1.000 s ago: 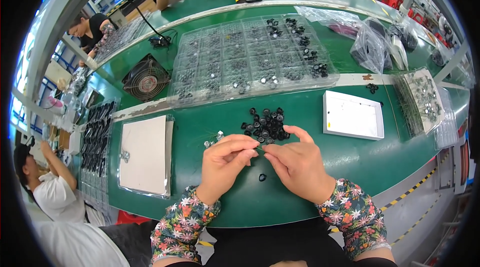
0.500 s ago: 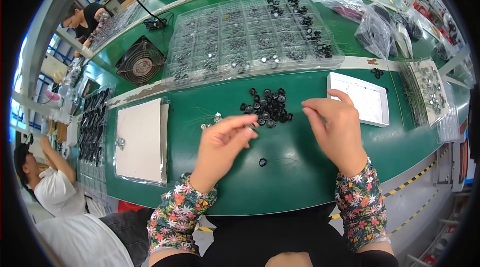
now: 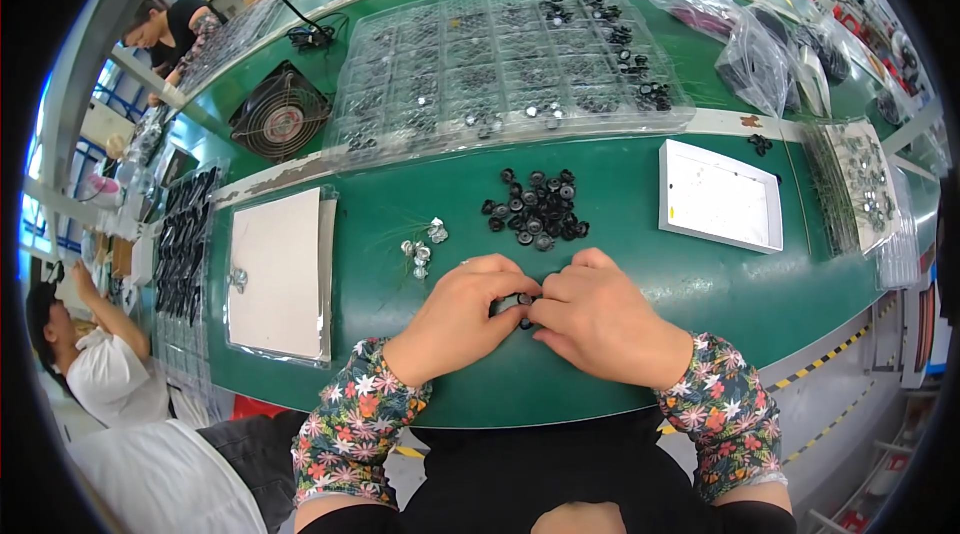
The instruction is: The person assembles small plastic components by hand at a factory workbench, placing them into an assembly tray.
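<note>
My left hand [image 3: 470, 306] and my right hand [image 3: 598, 316] meet low over the front middle of the green table. Between their closed fingertips sits a small black round part [image 3: 525, 300], partly covered by the fingers. Just below the fingertips, another black bit [image 3: 526, 323] shows against the tabletop. Beyond my hands lies a loose pile of black round parts [image 3: 540, 206]. Several shiny silvery parts with thin wires [image 3: 418, 256] rest left of the pile.
A pale board in clear plastic [image 3: 275, 279] lies at left. The open white box [image 3: 715, 224] stands at right, near a wired board [image 3: 860, 179]. Behind are a large clear compartment tray [image 3: 510, 134] and a black fan [image 3: 280, 124]. Co-workers sit at left.
Both hands have come down toward me and together, from apart in the air to fingertips meeting at a small black part. The silvery parts are now uncovered.
</note>
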